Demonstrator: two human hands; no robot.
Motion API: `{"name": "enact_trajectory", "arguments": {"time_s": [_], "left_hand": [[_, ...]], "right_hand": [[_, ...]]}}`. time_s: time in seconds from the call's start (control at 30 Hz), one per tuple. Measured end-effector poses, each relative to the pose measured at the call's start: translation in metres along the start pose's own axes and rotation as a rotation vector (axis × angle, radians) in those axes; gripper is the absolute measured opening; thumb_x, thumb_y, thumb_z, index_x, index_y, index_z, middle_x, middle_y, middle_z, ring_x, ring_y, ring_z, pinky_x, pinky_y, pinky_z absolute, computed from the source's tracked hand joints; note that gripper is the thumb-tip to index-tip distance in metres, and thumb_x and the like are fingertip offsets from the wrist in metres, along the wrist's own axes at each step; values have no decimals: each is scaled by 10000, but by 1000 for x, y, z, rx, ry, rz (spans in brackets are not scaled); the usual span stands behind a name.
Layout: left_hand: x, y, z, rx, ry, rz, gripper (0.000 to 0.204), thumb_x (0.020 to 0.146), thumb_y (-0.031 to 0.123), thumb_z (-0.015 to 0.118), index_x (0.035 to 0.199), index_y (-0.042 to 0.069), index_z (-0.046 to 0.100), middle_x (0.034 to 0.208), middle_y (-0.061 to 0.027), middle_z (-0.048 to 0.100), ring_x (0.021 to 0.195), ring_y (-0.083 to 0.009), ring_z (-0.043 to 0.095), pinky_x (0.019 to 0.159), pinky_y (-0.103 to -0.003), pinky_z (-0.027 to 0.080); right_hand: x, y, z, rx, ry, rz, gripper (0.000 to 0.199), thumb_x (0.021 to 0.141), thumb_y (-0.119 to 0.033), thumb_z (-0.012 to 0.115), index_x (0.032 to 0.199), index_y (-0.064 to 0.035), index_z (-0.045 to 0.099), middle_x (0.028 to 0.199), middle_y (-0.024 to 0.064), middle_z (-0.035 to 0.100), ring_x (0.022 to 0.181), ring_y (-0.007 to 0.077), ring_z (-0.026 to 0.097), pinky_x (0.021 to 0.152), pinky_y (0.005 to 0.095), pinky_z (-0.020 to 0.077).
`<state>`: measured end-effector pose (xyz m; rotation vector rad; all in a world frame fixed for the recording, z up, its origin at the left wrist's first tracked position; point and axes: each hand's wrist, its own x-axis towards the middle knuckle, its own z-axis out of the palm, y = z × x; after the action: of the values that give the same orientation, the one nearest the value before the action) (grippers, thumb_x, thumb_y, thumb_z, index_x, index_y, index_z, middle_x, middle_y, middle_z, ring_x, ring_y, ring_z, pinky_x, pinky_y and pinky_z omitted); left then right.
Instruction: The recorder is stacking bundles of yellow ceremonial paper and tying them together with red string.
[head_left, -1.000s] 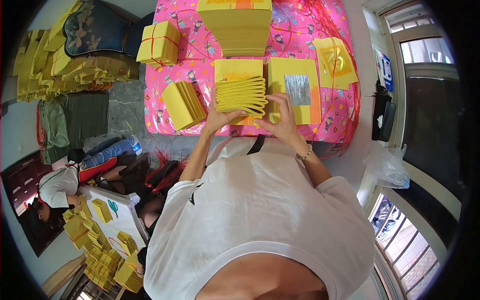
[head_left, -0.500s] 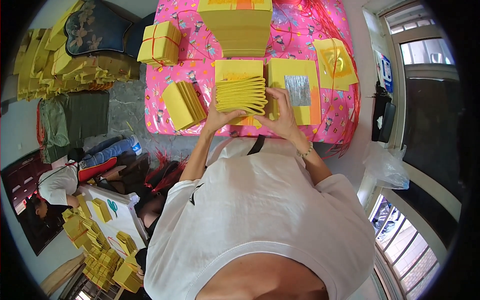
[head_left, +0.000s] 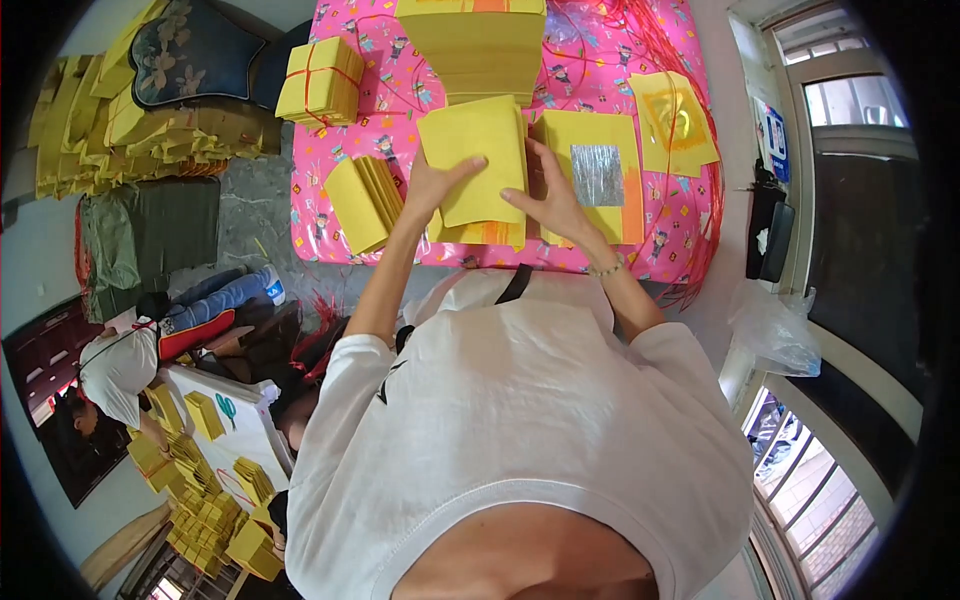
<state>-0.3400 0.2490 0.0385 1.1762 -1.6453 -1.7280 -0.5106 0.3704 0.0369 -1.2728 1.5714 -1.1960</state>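
One bundle (head_left: 472, 128) – yellow, folded – is grasped from two sides; the left hand (head_left: 440, 188) lays its thumb across the top, its fingers hidden at the left edge; the right hand (head_left: 556, 200), one bracelet (head_left: 606, 269) on its wrist, has its thumb at the right edge and its fingers along that side; the bundle is over one printed stack (head_left: 490, 234) on the pink cloth (head_left: 318, 225); about it are one silver-patched stack (head_left: 585, 127), one gold-printed sheet (head_left: 660, 140), one tall stack (head_left: 475, 55), one folded pile (head_left: 352, 208) and one tied block (head_left: 318, 88); far left, one co-worker (head_left: 112, 368) leans by one table (head_left: 252, 425) – one pair of scissors (head_left: 226, 408) on it.
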Motion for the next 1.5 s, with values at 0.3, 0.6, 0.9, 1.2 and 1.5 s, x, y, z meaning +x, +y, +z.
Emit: {"name": "enact_trajectory", "arguments": {"time_s": [0.3,0.6,0.9,1.2,1.5], "left_hand": [[26,-41,-8,43,39,-376,571,726,294,795,1125,-48,573,1033,-140,657,926,-188,644,776,-327,533],[3,-50,-9,-252,120,-226,838,776,235,752,1387,-42,251,1229,-169,540,1063,-212,571,873,-311,481],[-19,-46,8,-266,33,-17,705,912,121,559,1468,45,131,1408,-103,377,1280,-186,375,1033,-303,328],[-15,-51,1,-274,-32,-18,696,907,90,550,1466,64,136,1396,-107,375,1270,-188,377,1038,-307,322],[-8,-49,5,-254,-44,-17,740,897,109,575,1468,49,108,1401,-130,372,1261,-211,396,1030,-315,337]], "right_hand": [[1,40,21,193,-76,347,823,788,-357,719,1344,65,284,1236,201,497,1121,255,528,935,364,439],[2,52,41,1,50,69,849,858,-325,596,1419,74,98,1448,264,201,1359,316,216,1103,374,213],[6,47,48,201,-10,88,840,897,-304,494,1437,63,-34,1526,218,-21,1422,302,-36,1148,370,34],[6,47,46,9,4,48,879,879,-294,555,1451,30,-29,1529,205,14,1421,299,-1,1145,373,47],[5,37,31,-30,36,-3,823,894,-286,561,1460,9,42,1522,200,81,1417,298,68,1143,380,98]]}}
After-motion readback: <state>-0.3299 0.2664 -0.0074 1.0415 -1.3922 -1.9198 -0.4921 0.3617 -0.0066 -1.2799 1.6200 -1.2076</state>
